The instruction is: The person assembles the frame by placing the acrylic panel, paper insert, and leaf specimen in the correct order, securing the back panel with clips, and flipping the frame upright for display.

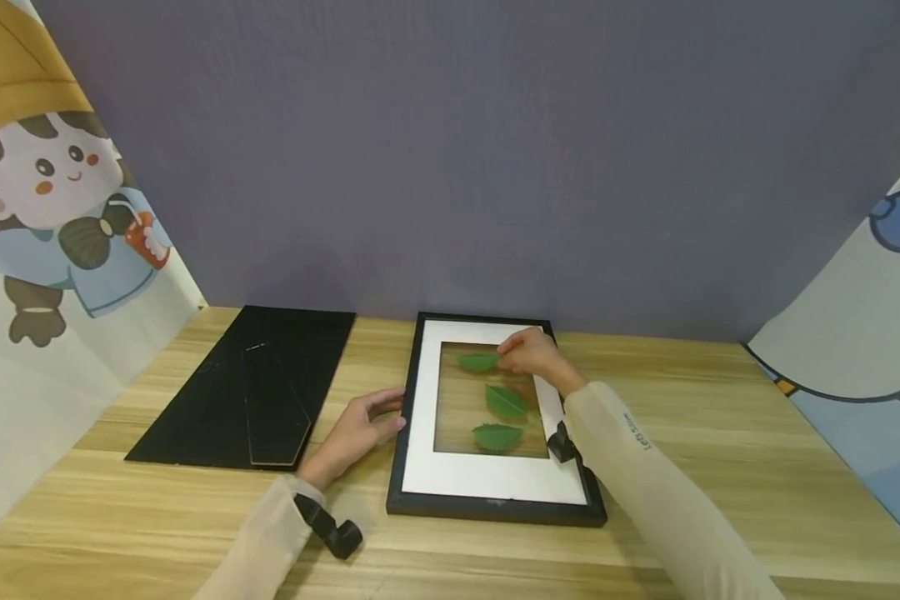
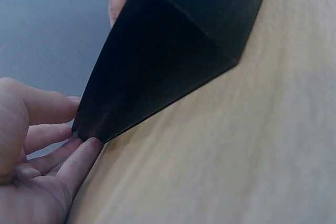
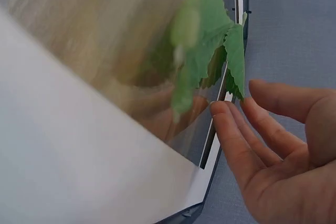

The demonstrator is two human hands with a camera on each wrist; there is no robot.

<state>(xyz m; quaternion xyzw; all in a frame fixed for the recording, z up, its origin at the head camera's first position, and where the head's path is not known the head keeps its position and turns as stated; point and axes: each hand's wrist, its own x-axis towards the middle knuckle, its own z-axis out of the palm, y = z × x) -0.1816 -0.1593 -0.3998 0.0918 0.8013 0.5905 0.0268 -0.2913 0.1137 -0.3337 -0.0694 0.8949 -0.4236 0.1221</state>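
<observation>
A black picture frame (image 1: 495, 506) with a white mat (image 1: 487, 475) lies on the table, and its window shows clear glass or plastic. Two green leaves with toothed edges, a middle leaf (image 1: 507, 402) and a lower leaf (image 1: 497, 437), lie over the window. Near its top, my right hand (image 1: 531, 353) pinches the tip of an upper leaf (image 1: 478, 362) between thumb and finger; in the right wrist view that leaf (image 3: 235, 59) reaches the fingertips. My left hand (image 1: 360, 429) touches the frame's left side with its fingers and thumb, also seen against the black side (image 2: 152, 66).
To the left lies a flat black backing board (image 1: 195, 400) with a stand outlined on it. The wooden table (image 1: 720, 433) meets a grey wall (image 1: 480, 167) behind. Printed cartoon panels (image 1: 60, 208) flank it left and right.
</observation>
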